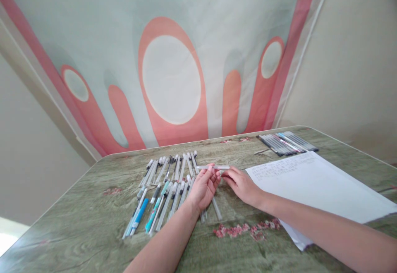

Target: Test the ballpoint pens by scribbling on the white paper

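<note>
My left hand (204,188) is raised above the table, thumb and fingers pinched on a clear pen barrel (217,167) that lies roughly level. At the barrel's right end, my right hand (238,184) has its fingers curled and drawn together; whatever is between its fingertips is too small to make out. Beneath and left of the left hand lie two rows of pens: a far row of clear pens (153,171) with white or black caps, and a near row with a blue pen (140,215) and a teal pen (153,215). A clear pen (216,209) lies near the left wrist.
A white sheet of paper (297,186) with handwriting lies under my right forearm. A neat row of dark and grey pens or refills (287,142) lies at the back right. The wood-patterned table (93,227) meets a printed wall hanging (173,78) behind it.
</note>
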Tool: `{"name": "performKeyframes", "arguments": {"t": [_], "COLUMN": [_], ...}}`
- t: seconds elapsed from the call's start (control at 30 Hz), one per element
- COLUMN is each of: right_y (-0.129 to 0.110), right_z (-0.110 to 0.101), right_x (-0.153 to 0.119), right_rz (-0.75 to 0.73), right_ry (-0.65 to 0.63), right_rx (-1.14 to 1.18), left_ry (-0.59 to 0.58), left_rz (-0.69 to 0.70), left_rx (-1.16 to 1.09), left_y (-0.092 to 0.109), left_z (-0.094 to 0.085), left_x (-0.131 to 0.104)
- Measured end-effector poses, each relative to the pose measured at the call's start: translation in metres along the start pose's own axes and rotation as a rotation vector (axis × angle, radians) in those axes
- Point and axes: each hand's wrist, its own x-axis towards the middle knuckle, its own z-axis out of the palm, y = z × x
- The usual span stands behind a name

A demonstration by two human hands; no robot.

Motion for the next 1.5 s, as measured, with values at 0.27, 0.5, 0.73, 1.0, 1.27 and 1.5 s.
{"name": "performKeyframes", "arguments": {"t": [0.27,0.5,0.73,1.0,1.27,1.5], "right_y": [0.005,-0.001,-0.003,-0.003,-0.002,-0.004], "right_z": [-0.005,-0.015,-0.011,-0.011,-0.010,-0.011], "right_x": [0.007,0.007,0.002,0.002,0.003,0.001], "right_rz": [0.031,-0.139,-0.211,-0.183,-0.206,-0.185], "right_ry": [0.189,0.446,0.377,0.395,0.412,0.400], "right_rx": [0.244,0.108,0.116,0.170,0.145,0.128], "left_ry": [0.007,0.020,0.037,0.059,0.027,0.015], "left_rz": [0.003,0.030,0.034,0.043,0.069,0.071], "left_rx": [-0.004,-0.029,-0.031,-0.019,0.007,0.010], "left_y": [0.000,-0.001,-0.001,-0.002,-0.005,-0.005], "left_z": [0.001,-0.002,0.001,0.002,-0.002,-0.001], "left_x": [-0.001,0.001,0.000,0.000,0.001,0.001]}}
